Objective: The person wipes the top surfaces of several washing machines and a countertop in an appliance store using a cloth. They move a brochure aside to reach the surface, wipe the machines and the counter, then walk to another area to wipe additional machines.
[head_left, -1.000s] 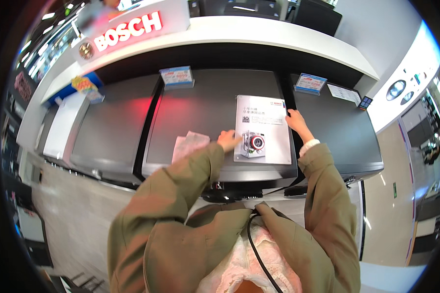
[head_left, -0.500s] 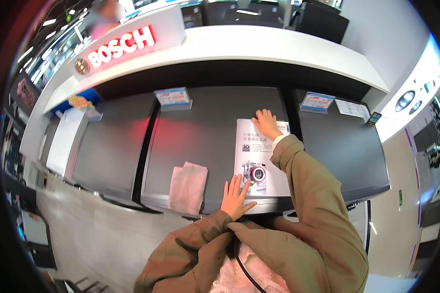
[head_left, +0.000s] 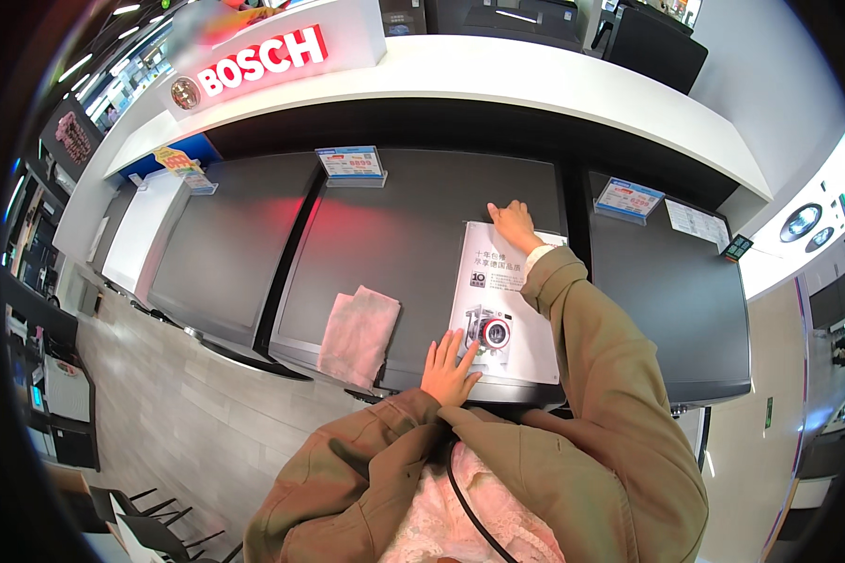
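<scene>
A white printed sheet (head_left: 479, 296) with a picture of a front-loading washing machine lies flat on the dark grey top of the middle appliance (head_left: 413, 211). My left hand (head_left: 449, 372) rests at the sheet's lower left edge, its fingers spread and nothing held. At the sheet's top edge is my right hand (head_left: 514, 228), fingers bent with the thumb apart from them, touching the edge. My right sleeve covers part of the sheet's right side. To the left of my left hand, a folded pink cloth (head_left: 359, 336) hangs slightly over the front edge.
Similar dark-topped appliances stand left (head_left: 225, 244) and right (head_left: 667, 300). Price stands (head_left: 350, 164) sit toward the back. A white raised shelf (head_left: 535, 80) with a lit red sign (head_left: 263, 64) runs behind. A blurred person is at the upper left. Chairs (head_left: 150, 521) stand lower left.
My right hand's fingers have drawn in at the sheet's top edge. The sheet is turned slightly clockwise. My left hand stays by its lower left edge. The whole view has shifted a little.
</scene>
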`<state>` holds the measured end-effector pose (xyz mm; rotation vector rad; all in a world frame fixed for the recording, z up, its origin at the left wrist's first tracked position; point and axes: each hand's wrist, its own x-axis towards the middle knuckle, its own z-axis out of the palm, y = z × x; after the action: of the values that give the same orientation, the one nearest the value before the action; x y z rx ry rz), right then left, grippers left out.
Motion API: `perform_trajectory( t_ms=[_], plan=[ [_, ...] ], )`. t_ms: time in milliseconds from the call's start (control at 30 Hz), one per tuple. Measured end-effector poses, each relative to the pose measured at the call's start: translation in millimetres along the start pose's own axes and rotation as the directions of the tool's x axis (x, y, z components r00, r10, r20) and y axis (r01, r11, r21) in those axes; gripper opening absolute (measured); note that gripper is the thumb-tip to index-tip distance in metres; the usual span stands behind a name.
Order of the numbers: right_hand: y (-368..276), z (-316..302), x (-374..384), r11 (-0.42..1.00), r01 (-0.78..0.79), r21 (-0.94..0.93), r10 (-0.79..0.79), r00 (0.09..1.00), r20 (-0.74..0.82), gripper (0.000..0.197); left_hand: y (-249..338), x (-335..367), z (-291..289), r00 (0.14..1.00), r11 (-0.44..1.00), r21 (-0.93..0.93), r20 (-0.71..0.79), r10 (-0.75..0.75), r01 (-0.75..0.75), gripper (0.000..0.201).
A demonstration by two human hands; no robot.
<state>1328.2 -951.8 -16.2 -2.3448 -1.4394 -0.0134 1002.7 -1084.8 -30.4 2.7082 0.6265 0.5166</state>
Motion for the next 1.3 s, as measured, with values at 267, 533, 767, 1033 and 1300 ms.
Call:
perform_trajectory(
  t_ms=[267, 533, 767, 1033, 1300],
  plan=[
    [-9.6, -4.3, 7.4, 0.998, 0.025, 0.060, -0.030, 0.997, 0.078, 0.061, 2.0, -1.9, 1.0, 0.999, 1.000, 0.006, -0.039, -0.024, 0.024, 0.062],
    [-5.2, -0.1, 6.7, 0.997, 0.082, -0.004, -0.082, 0.995, 0.058, 0.057, 2.0, -2.9, 1.7, 0.999, 0.995, -0.088, -0.030, -0.039, 0.036, 0.066],
    [-8.8, 0.2, -5.0, 0.996, 0.075, 0.037, -0.076, 0.997, 0.028, 0.046, 7.9, -3.2, 6.6, 0.968, 0.919, -0.358, -0.123, -0.219, 0.163, 0.074],
    [28.2, -51.7, -106.1, 0.888, 0.399, 0.230, -0.433, 0.894, 0.119, 0.056, -7.4, 12.9, -24.8, 0.998, 0.990, -0.139, 0.060, 0.037, -0.029, 0.073],
    [13.7, -124.1, -287.2, 0.910, 0.410, 0.066, -0.404, 0.837, 0.369, 0.081, -22.8, 42.2, -26.4, 0.909, 0.929, 0.013, 0.213, 0.359, -0.369, 0.072]
  ],
)
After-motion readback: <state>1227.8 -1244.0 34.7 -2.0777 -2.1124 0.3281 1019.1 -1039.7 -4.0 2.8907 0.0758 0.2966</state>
